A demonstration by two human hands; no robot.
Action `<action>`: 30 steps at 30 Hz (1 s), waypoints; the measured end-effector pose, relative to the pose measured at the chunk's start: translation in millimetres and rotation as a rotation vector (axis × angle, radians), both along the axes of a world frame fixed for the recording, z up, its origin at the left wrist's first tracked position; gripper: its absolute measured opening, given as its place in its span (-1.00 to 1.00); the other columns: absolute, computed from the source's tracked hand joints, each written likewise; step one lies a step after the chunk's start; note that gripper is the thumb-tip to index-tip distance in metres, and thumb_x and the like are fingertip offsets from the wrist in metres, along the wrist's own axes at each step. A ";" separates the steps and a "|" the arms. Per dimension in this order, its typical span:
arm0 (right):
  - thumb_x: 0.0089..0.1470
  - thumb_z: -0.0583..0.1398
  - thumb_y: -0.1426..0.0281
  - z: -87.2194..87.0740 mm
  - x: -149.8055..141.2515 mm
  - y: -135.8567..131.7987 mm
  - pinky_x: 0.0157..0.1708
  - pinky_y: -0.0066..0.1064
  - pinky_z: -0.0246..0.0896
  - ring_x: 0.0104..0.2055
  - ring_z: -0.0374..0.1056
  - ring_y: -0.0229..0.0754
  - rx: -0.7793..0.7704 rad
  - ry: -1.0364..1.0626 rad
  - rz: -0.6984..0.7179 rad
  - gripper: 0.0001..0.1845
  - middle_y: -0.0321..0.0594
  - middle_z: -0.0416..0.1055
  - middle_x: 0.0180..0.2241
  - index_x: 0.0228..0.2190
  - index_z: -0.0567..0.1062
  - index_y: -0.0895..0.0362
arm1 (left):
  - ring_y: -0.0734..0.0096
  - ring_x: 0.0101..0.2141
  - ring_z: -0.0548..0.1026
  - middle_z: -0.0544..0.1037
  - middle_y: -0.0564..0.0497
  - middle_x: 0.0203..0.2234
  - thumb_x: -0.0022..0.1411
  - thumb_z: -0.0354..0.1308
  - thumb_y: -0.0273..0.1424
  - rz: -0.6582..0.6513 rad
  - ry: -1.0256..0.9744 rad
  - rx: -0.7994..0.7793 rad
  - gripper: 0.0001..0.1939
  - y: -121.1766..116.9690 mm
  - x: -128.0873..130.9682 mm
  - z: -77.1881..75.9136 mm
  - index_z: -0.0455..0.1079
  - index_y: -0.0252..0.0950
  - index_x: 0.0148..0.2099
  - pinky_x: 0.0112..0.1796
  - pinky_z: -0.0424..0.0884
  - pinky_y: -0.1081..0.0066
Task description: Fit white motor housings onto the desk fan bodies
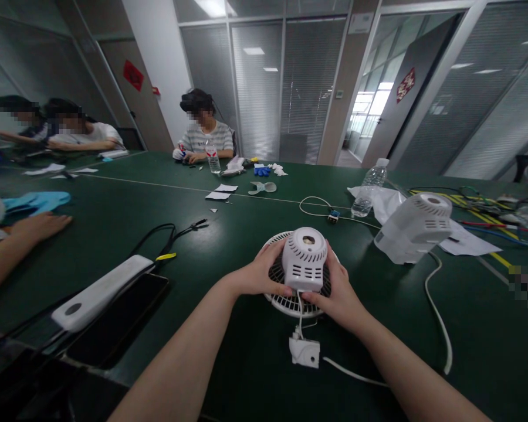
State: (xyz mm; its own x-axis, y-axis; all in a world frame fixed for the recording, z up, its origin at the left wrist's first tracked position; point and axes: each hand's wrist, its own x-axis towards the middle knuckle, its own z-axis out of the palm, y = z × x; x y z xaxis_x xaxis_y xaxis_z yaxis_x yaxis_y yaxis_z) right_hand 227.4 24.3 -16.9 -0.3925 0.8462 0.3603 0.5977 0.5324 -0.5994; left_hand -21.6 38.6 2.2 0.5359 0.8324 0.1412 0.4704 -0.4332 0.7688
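Observation:
A white fan motor housing (307,258) with slotted vents sits over a round white fan grille (286,305) on the green table. Wrapped round the housing's left side is my left hand (266,269), thumb at its lower front. My right hand (337,290) grips the opposite side, its thumb near the cord. From the housing's underside a white cord runs down to a small white plastic part (304,351) lying on the table. A loose white cable (354,373) stretches from beside that part under my right forearm.
At right stand a larger white plastic housing (416,228) and a water bottle (369,187). A white power strip (103,293) and a dark phone (118,319) lie at left. A co-worker's hand (44,227) rests farther left. Fan blades (263,187) and another bottle (212,157) are farther back.

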 end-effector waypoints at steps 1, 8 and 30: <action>-0.03 0.27 0.00 0.0 0.2 -0.1 0.25 0.14 -0.18 0.37 -0.15 0.22 -0.002 0.003 0.001 0.20 -0.02 -0.13 0.37 0.33 -0.38 -0.02 | -0.09 0.35 -0.14 -0.12 -0.11 0.38 -0.09 0.39 -0.04 -0.007 -0.010 0.000 0.22 0.9 -0.7 -0.6 -0.30 -0.08 0.42 0.29 -0.17 -0.11; -0.01 0.24 -0.05 0.4 -0.5 -4.5 0.26 0.16 -0.19 0.38 -0.19 0.25 -0.029 0.010 -0.003 0.21 -0.03 -0.21 0.39 0.33 -0.42 -0.02 | -0.05 0.33 -0.04 -0.04 -0.10 0.36 -0.10 0.41 -0.07 -0.003 -0.071 0.067 0.19 1.1 2.4 -2.7 -0.22 -0.08 0.41 0.29 -0.10 -0.06; 0.01 0.26 0.11 2.3 -7.7 -11.7 0.28 0.19 -0.26 0.40 -0.23 0.21 -0.001 -0.006 -0.037 0.22 -0.03 -0.23 0.39 0.32 -0.50 -0.02 | -0.09 0.33 -0.03 0.00 -0.15 0.35 -0.11 0.42 -0.11 0.042 -0.076 0.060 0.19 -5.5 5.0 -0.8 -0.22 -0.12 0.41 0.29 -0.12 -0.11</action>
State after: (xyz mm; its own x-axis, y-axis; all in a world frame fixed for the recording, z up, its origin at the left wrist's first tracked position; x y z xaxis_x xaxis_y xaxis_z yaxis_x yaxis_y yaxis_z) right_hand 219.6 12.5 -14.6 -0.3627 0.8607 0.3573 0.6206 0.5091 -0.5964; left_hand -16.6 33.1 1.5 0.4867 0.8426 0.2304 0.4304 -0.4608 0.7761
